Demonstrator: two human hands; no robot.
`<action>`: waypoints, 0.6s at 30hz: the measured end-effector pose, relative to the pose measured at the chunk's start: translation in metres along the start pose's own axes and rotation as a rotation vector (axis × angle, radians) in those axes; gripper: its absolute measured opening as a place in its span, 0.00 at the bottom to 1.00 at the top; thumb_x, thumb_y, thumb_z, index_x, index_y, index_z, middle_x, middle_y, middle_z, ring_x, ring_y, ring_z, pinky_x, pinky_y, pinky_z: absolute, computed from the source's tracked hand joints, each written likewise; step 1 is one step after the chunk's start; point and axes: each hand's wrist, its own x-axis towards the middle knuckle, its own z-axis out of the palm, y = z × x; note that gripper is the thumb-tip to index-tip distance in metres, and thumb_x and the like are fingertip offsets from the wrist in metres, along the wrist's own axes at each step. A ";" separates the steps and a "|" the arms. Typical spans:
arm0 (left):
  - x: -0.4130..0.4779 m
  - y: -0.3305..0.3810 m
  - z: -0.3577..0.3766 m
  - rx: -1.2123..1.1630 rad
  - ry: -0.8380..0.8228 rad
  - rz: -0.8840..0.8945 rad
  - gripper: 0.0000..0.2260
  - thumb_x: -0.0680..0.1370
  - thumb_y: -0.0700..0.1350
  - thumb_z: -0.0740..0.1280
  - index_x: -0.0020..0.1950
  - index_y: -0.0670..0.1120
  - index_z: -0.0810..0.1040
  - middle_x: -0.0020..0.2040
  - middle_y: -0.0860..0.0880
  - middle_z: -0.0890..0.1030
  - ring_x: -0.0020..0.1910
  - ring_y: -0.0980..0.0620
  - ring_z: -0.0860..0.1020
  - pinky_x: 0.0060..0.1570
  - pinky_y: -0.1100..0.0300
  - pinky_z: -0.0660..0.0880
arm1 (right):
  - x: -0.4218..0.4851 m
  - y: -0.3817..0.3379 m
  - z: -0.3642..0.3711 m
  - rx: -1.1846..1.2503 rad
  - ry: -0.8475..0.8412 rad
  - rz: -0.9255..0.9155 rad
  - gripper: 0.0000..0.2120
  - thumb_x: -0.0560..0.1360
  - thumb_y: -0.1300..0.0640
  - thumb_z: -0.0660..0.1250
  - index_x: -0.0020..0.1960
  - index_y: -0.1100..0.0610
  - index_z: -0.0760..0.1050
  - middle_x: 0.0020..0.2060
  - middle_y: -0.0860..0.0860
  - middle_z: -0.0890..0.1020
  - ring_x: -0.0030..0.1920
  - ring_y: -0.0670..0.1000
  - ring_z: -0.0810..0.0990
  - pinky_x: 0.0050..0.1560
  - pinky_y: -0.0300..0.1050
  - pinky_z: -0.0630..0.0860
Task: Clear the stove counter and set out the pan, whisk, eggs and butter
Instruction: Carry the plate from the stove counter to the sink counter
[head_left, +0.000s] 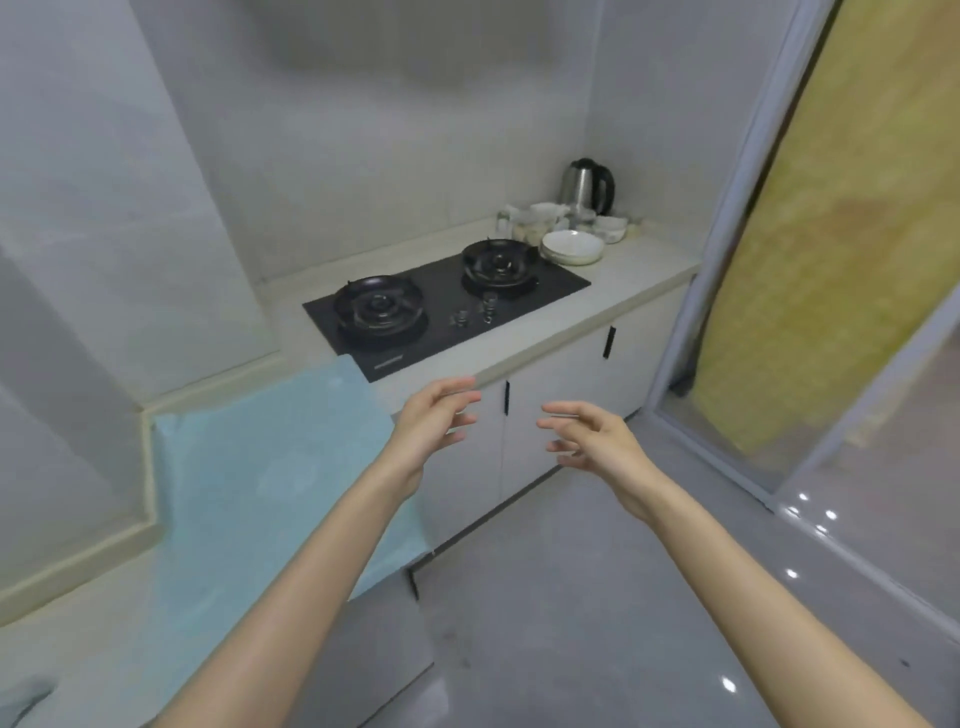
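Left hand (434, 426) and right hand (597, 441) are showing bare, fingers (452, 385) slim; left forearm (327, 571) and right forearm (753, 564) likewise bare.

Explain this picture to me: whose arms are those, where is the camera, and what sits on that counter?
There is no machine here: a person wears one camera on the head, looking forward and down, so you see their own bare arms. The left hand and right hand hover open, holding nothing. On the counter sits a black two-burner gas hob. Beyond it, in the corner, stand a steel kettle, stacked white bowls and some cups. A pale blue sheet covers the nearer worktop. No pan, whisk, eggs or butter shows.
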 end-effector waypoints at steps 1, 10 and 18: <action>0.026 0.005 0.021 0.002 -0.036 -0.001 0.13 0.77 0.44 0.66 0.61 0.49 0.77 0.53 0.51 0.81 0.53 0.52 0.80 0.55 0.57 0.76 | 0.018 0.000 -0.021 0.005 0.035 0.000 0.11 0.79 0.59 0.63 0.60 0.54 0.76 0.53 0.49 0.83 0.45 0.48 0.81 0.48 0.40 0.78; 0.209 0.038 0.170 -0.040 -0.107 -0.013 0.11 0.77 0.44 0.67 0.59 0.51 0.78 0.57 0.51 0.81 0.55 0.51 0.80 0.55 0.58 0.76 | 0.184 -0.006 -0.184 0.007 0.127 0.017 0.11 0.79 0.60 0.63 0.61 0.55 0.76 0.55 0.50 0.82 0.44 0.47 0.80 0.43 0.37 0.77; 0.339 0.068 0.248 -0.079 -0.092 -0.074 0.12 0.78 0.43 0.65 0.61 0.50 0.76 0.59 0.51 0.80 0.55 0.51 0.80 0.56 0.57 0.76 | 0.316 -0.034 -0.283 0.019 0.113 0.075 0.12 0.78 0.59 0.64 0.61 0.54 0.76 0.55 0.51 0.82 0.45 0.48 0.81 0.45 0.39 0.77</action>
